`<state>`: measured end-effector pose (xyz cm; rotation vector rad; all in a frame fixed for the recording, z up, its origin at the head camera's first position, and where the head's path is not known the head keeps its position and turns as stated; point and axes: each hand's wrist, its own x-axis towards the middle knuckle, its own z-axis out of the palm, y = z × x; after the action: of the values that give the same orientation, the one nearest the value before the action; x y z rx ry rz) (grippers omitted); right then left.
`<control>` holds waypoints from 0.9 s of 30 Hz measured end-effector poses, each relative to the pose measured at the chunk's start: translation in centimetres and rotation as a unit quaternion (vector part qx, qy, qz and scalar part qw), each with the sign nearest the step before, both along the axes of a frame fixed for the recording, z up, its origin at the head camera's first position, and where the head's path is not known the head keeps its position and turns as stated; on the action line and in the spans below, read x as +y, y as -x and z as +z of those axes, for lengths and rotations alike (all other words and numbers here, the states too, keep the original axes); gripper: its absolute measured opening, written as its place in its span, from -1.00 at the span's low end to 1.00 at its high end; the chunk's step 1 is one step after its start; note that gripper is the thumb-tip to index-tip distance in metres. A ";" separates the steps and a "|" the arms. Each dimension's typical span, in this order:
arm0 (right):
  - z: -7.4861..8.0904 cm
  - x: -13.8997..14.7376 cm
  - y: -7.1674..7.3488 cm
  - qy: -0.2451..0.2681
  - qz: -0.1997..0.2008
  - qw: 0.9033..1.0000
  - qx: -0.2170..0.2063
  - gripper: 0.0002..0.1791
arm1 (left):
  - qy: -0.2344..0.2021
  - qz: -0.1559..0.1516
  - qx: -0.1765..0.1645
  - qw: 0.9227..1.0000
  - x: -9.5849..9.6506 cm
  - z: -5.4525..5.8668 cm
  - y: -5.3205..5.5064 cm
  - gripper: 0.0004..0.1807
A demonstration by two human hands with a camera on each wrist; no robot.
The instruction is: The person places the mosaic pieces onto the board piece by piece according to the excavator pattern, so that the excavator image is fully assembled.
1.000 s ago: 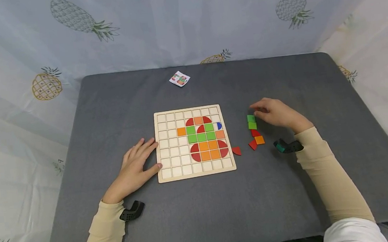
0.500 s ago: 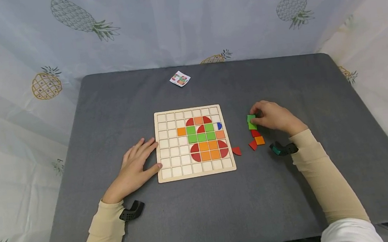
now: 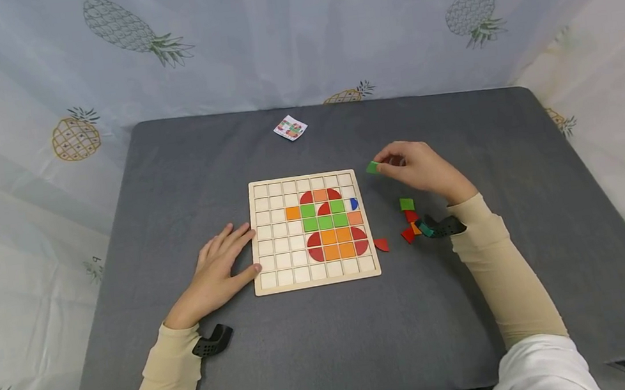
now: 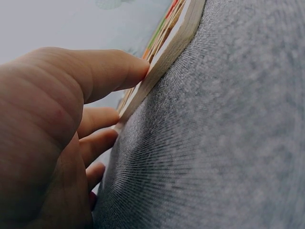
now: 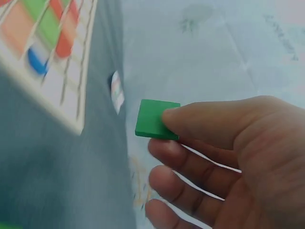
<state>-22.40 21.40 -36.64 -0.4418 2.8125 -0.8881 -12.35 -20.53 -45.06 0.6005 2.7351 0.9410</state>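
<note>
One green tile (image 3: pixel 372 167) is what I have in the right hand (image 3: pixel 422 168): a narrow grip, thumb and finger pinching it, a little right of and above the head frame's centre, near the upper right corner of the gridded board (image 3: pixel 281 245). At centre left, I see the left hand (image 3: pixel 214 278) with its grip spread wide, thumb and fingertips touching the board's left edge on the bench (image 3: pixel 329 341).
</note>
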 end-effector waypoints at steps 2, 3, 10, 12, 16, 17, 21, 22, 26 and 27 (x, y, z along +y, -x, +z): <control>0.4 -1.0 0.3 0.020 0.005 1.000 0.009 -0.75 | 0.001 -0.001 -0.001 1.000 0.0 -0.1 0.0 -0.25; 0.6 -1.5 0.5 0.030 0.006 0.999 0.013 -0.76 | 0.001 -0.001 -0.002 1.000 0.0 -0.1 0.0 -0.25; 1.8 -4.4 1.3 0.084 0.017 0.996 0.035 -0.82 | -0.001 0.000 -0.004 1.000 -0.1 -0.1 0.0 -0.24; 2.1 -5.1 1.6 0.091 0.022 0.995 0.030 -0.83 | 0.000 0.001 -0.004 1.000 -0.2 -0.1 0.0 -0.23; 2.2 -6.0 2.2 0.105 0.028 0.994 -0.001 -0.81 | 0.002 0.001 -0.004 1.000 -0.1 0.1 -0.1 -0.23; 2.2 -6.3 2.4 0.109 0.030 0.994 -0.010 -0.81 | 0.002 0.001 -0.005 1.000 -0.1 0.1 -0.1 -0.23; 2.1 -7.6 3.1 0.123 0.049 0.991 -0.034 -0.83 | 0.002 0.004 -0.005 1.000 -0.1 0.1 -0.1 -0.22; 2.0 -8.0 3.2 0.124 0.056 0.990 -0.036 -0.84 | 0.002 0.005 -0.005 1.000 -0.1 0.0 -0.1 -0.22; 1.3 -9.9 3.7 0.114 0.088 0.988 -0.052 -0.84 | 0.003 0.004 -0.006 1.000 0.0 0.1 -0.1 -0.22; 1.1 -10.4 3.7 0.109 0.096 0.988 -0.056 -0.83 | 0.003 0.003 -0.007 1.000 0.0 0.1 -0.1 -0.22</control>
<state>-26.13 11.01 -35.58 -0.6578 2.5310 -1.1415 -12.30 -20.55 -44.98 0.5829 2.7288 0.9349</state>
